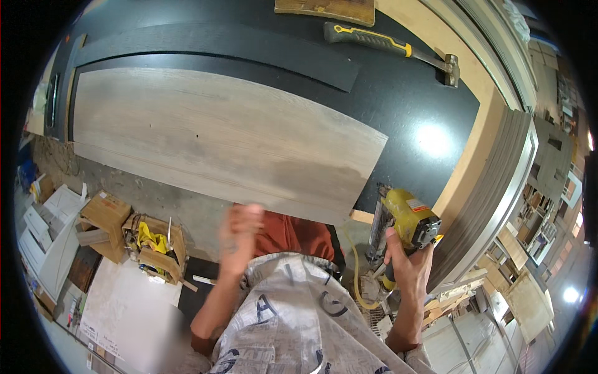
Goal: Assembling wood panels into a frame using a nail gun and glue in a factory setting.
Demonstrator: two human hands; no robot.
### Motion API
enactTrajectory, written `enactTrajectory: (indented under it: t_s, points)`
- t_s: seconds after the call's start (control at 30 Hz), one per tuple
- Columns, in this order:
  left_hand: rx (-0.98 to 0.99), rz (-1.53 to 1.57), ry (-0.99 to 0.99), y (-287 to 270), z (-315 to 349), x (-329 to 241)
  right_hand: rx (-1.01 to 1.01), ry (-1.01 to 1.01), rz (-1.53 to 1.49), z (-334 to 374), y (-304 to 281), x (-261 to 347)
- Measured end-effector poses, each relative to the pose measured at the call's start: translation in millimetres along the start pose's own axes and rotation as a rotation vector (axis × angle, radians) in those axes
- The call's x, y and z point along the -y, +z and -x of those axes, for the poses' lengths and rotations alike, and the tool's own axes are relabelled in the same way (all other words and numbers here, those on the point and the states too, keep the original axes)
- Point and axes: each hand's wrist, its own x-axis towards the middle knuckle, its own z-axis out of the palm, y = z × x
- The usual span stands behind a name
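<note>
My right hand [410, 262] is wrapped round the handle of a yellow-green and black nail gun [408, 218]. The tool stands upright just off the right front corner of a wood-grain panel, and a yellow air hose [357, 274] hangs below it. By the near edge of that long grey-brown panel [224, 134] is my left hand [243, 227]. Motion smears its fingers, so I cannot make out whether they hold anything. The panel lies on a dark tabletop [423, 149], its near edge in front of my body.
A hammer [392, 47] with a black and yellow handle lies at the far right of the table, near a wooden block [327, 9]. A dark strip [218, 40] runs behind the panel. Stacked boards [492, 193] stand at right; a wooden tool box [156, 246] is at lower left.
</note>
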Motion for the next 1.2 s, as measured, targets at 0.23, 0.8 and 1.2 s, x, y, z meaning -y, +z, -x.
enactTrajectory:
  t_s: [0.23,0.8,1.2]
  points:
    - [-0.890,-0.837,0.806,-253,-172,-144,-0.005,0.013,-0.039,-1,1,-1]
    - [-0.551,-0.741,0.477,-431,-306,-217,0.001,0.013,-0.093,0,15,4]
    - [-0.610,-0.791,0.590,-390,-277,-239,-0.040,0.038,-0.098,2,22,10]
